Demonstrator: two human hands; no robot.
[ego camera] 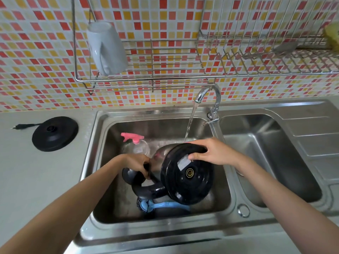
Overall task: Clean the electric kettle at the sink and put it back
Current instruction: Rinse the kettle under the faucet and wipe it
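Both hands are on the electric kettle (185, 180), which lies on its side in the left basin of the sink (89, 154), with its underside turned toward me. My left hand (136, 166) is wrapped round the black handle (146, 191) near its upper end. My right hand (214, 153) hooks its fingers over the top edge of the round base. Neither hand is spread.

Water runs from the tap (207, 92) and lands just beyond the right hand, on the steel body of the kettle. By my reading, the step in hand is rinsing the outer shell under the stream.

Items near the hands:
1. Spray bottle (136, 143) with a pink trigger: in the basin, just beyond the left hand.
2. Blue brush (165, 205): under the kettle, nearer to me than both hands.
3. Power base (55, 133): on the tabletop (36, 171), well to the left of the left hand, its plug lying loose.

Next move, as I judge it: turn the kettle by the handle so that the stream reaches the remaining faces, and keep water off the brass connector (189, 172) at the centre of the underside. After that, close the tap, drain the kettle and carry it leftward to the power base. The wet shell may slip, so a firm grip on the handle is called for.
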